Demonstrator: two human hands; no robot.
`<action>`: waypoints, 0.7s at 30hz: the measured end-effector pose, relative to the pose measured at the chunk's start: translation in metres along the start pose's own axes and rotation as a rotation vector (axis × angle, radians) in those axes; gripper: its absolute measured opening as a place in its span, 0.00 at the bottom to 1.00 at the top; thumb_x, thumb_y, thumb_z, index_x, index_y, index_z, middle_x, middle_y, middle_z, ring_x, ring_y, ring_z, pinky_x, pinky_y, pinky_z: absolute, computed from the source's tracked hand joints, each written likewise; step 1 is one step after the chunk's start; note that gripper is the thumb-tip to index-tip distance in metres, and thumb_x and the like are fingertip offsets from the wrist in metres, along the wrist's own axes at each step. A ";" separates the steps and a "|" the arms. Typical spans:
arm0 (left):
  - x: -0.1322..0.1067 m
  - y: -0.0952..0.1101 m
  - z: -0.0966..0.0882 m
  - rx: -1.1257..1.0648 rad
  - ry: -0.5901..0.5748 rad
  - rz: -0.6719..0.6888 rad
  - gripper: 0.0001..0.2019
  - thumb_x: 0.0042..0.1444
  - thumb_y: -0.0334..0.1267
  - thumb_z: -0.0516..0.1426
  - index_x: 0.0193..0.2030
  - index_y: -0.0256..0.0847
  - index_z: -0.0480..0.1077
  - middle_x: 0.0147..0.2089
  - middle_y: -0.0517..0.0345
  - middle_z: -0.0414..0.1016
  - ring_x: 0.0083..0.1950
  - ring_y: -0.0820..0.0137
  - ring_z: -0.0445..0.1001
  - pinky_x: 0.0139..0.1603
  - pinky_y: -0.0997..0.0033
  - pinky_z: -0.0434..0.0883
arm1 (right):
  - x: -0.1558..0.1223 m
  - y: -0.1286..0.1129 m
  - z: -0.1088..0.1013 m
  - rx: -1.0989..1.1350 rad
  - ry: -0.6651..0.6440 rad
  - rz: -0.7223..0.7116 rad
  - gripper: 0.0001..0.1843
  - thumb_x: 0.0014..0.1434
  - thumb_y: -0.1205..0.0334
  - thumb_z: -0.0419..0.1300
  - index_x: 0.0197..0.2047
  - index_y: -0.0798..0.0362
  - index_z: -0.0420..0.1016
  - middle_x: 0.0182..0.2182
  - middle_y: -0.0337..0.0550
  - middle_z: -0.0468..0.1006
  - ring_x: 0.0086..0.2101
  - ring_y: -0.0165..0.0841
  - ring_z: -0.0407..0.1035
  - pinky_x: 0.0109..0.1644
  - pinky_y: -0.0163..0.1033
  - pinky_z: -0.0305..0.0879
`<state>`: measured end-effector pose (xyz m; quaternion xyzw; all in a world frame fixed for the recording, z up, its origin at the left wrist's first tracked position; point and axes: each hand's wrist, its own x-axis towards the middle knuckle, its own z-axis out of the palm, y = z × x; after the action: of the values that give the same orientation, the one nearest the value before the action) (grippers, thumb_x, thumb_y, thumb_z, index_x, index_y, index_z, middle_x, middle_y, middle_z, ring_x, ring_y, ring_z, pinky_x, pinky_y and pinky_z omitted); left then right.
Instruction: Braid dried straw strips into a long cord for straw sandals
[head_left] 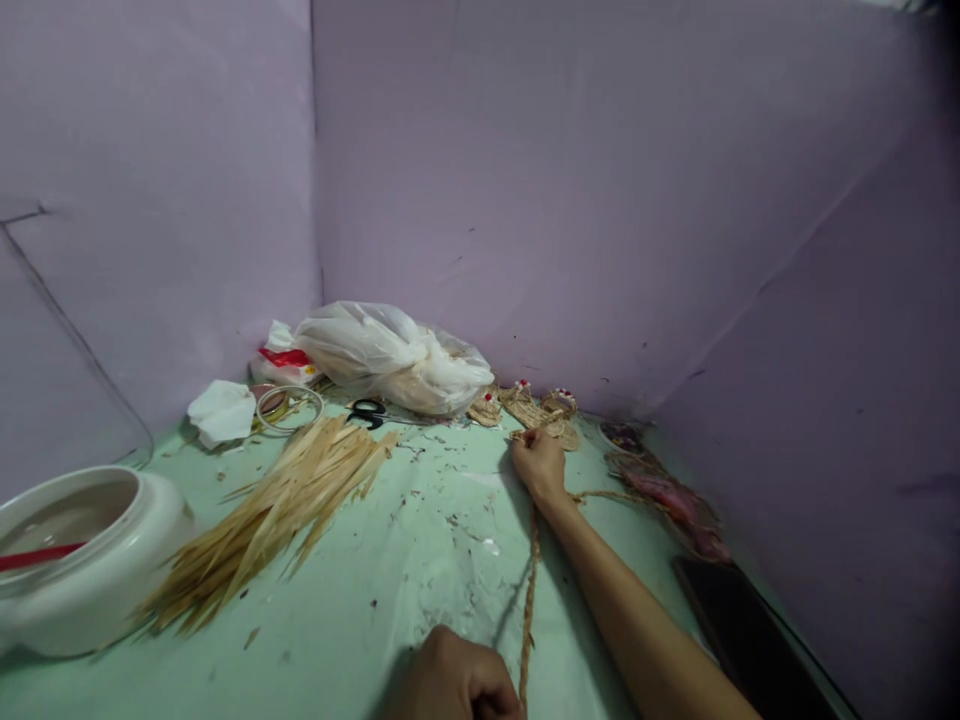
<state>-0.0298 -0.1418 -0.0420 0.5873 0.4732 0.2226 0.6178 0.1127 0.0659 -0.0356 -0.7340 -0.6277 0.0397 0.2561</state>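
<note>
A braided straw cord [529, 600] runs from the bottom edge up toward my right hand and passes behind its wrist. My right hand [540, 465] is reached far forward, fingers pinched, with a bit of straw showing at the fingertips. Low in the view, partly cut off, my left hand [457, 680] is closed in a fist where the cord passes its fingers. Just beyond the right hand lie small woven straw pieces [525, 408] with red and white beads. Another stretch of cord [604, 494] extends right from the right wrist.
Loose straw strips [277, 520] lie left, near a white pot [161, 520] with something red inside. Behind are black-handled scissors [367, 412], a white ring [274, 428] and a plastic bag [390, 355]. A dark flat object [742, 640] sits right. Purple walls [525, 200] enclose the green table.
</note>
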 end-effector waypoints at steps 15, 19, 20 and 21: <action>-0.001 0.009 -0.005 -0.033 0.026 0.038 0.08 0.39 0.34 0.52 0.21 0.33 0.72 0.16 0.65 0.57 0.18 0.83 0.52 0.20 0.83 0.52 | 0.014 -0.001 0.012 0.159 0.036 -0.191 0.13 0.48 0.64 0.49 0.36 0.56 0.70 0.30 0.45 0.75 0.30 0.32 0.67 0.33 0.34 0.58; -0.005 0.011 -0.007 0.032 -0.031 0.090 0.08 0.40 0.35 0.54 0.23 0.34 0.73 0.18 0.64 0.62 0.20 0.82 0.56 0.22 0.83 0.55 | 0.016 0.003 0.010 0.001 -0.030 -0.185 0.21 0.43 0.57 0.56 0.40 0.59 0.71 0.34 0.51 0.75 0.33 0.37 0.68 0.35 0.36 0.59; -0.004 0.010 -0.007 0.060 -0.041 0.131 0.08 0.41 0.36 0.55 0.24 0.35 0.74 0.19 0.64 0.63 0.21 0.81 0.58 0.23 0.82 0.55 | 0.017 0.003 0.009 -0.033 -0.076 -0.202 0.19 0.42 0.57 0.56 0.38 0.59 0.72 0.32 0.51 0.75 0.33 0.38 0.68 0.34 0.36 0.58; -0.003 0.009 -0.006 0.094 -0.044 0.170 0.08 0.41 0.36 0.55 0.24 0.36 0.74 0.20 0.64 0.65 0.23 0.80 0.59 0.24 0.82 0.55 | 0.018 0.004 0.009 -0.041 -0.112 -0.211 0.17 0.43 0.58 0.55 0.35 0.58 0.73 0.30 0.49 0.75 0.31 0.37 0.68 0.33 0.36 0.58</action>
<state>-0.0337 -0.1392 -0.0314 0.6584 0.4178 0.2390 0.5786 0.1165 0.0854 -0.0402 -0.6655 -0.7156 0.0408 0.2082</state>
